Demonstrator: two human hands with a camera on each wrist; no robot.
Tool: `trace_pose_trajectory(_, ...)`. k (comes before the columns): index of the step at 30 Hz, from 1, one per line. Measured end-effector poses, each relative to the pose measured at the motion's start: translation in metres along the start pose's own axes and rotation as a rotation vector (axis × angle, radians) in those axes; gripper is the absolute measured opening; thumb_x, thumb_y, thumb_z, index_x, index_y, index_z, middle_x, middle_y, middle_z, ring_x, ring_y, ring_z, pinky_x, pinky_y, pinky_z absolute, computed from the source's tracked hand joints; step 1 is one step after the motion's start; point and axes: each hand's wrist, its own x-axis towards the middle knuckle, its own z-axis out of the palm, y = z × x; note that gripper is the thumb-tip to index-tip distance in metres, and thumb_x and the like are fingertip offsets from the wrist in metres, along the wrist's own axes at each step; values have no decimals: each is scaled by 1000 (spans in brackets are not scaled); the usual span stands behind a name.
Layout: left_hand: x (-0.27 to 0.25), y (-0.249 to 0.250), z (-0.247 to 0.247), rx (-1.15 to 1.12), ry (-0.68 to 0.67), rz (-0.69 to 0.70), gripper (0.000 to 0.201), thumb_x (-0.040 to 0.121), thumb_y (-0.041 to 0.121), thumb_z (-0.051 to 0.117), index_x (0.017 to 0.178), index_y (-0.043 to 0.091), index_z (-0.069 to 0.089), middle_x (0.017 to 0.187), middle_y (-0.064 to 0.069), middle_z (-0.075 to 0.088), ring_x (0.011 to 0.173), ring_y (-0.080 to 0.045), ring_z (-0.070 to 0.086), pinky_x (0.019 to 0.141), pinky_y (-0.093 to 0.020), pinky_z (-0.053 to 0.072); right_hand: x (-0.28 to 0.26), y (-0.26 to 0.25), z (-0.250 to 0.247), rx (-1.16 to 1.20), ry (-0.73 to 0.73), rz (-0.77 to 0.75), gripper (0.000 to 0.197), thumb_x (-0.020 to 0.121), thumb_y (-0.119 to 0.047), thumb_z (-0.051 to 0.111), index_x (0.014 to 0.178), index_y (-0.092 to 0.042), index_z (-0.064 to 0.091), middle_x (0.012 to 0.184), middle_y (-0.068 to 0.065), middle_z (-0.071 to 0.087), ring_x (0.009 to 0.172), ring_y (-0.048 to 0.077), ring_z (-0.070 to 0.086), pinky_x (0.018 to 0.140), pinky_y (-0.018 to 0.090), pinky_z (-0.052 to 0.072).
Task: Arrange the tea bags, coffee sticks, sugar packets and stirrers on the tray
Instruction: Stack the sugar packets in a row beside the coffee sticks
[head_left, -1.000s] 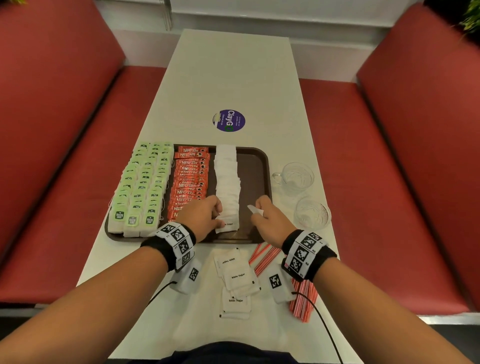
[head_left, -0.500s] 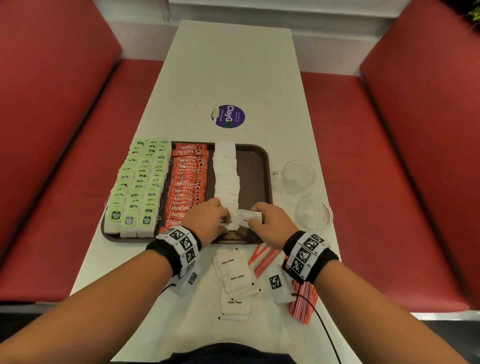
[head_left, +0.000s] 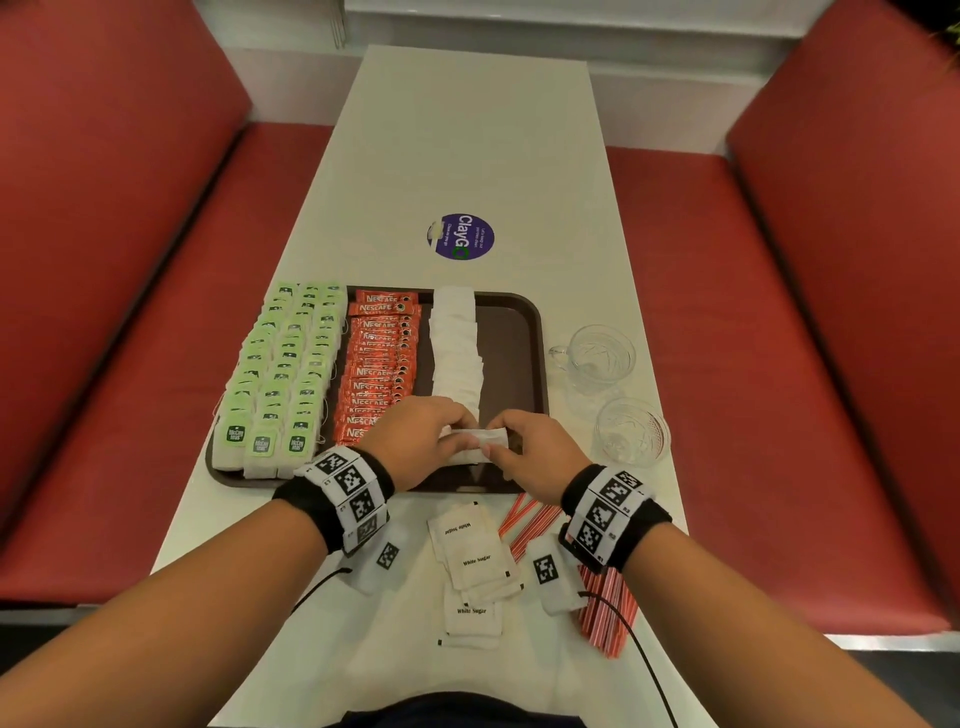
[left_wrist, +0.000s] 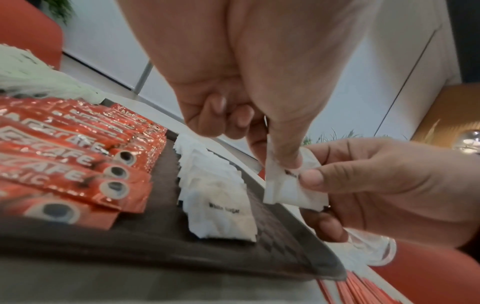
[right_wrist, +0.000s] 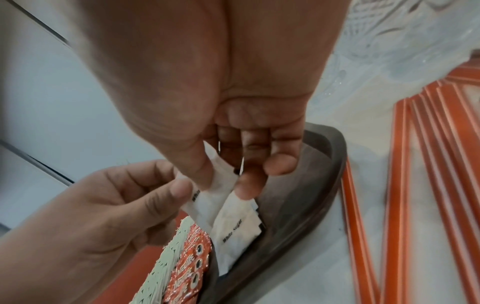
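Packet now between both fingers

long white table flanked by red padded booth benches on both sides, pale wall seen past the far end, soft indoor light

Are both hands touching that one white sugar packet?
Touching. The left wrist view shows the left hand pinching the sugar packet from above while the right hand presses its thumb on it.

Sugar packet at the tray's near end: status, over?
Left hand and right hand both pinch one sugar packet above the tray. Stirrers, loose packets wait on table. Nothing blocking.
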Motion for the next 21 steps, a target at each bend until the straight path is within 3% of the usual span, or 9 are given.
trace_pose_trajectory(3, -4, -12, -3, -24, 15, -132, 10, 92, 34, 69, 94, 26, 73, 86, 11, 68, 80, -8, 61, 76, -26, 48, 1, -2, 0, -25, -13, 43, 21, 89, -29, 71, 105, -22, 59, 87, -5, 67, 76, 10, 62, 67, 19, 47)
trace_pose_trajectory(8, -14, -27, 7, -7, -65, -282, 8, 90, 35, 72, 90, 28, 72, 84, 11, 67, 81, -10, 62, 77, -28, 49, -6, -9, 2, -274, -247, 32, 28, 83, -38, 76, 101, -21, 63, 82, -7, 64, 77, 12, 61, 79, 35, 56)
trace_pose_trajectory(13, -13, -24, 14, 3, 35, -307, 15, 85, 36, 76, 92, 31, 64, 89, 13, 62, 83, -9, 58, 73, -27, 45, -15, -19, 13, -422, -445, -71, 42, 77, -46, 80, 109, -23, 65, 78, -15, 52, 79, 10, 53, 70, 28, 44)
trace_pose_trajectory(17, -14, -21, 19, 86, 9, -285, 38, 76, 39, 83, 99, 32, 54, 100, 12, 52, 89, -11, 53, 77, -29, 45, -22, -18, 23, -548, -546, -73, 49, 75, -49, 81, 113, -24, 65, 91, -11, 54, 86, 15, 56, 76, 33, 51)
trace_pose_trajectory(21, -9, -16, 21, 141, -12, -293, 40, 77, 40, 82, 101, 27, 53, 103, 7, 52, 92, -17, 56, 84, -37, 49, -29, -16, 26, -584, -533, -64, 48, 75, -47, 81, 113, -25, 62, 97, -11, 54, 90, 16, 55, 75, 32, 48)
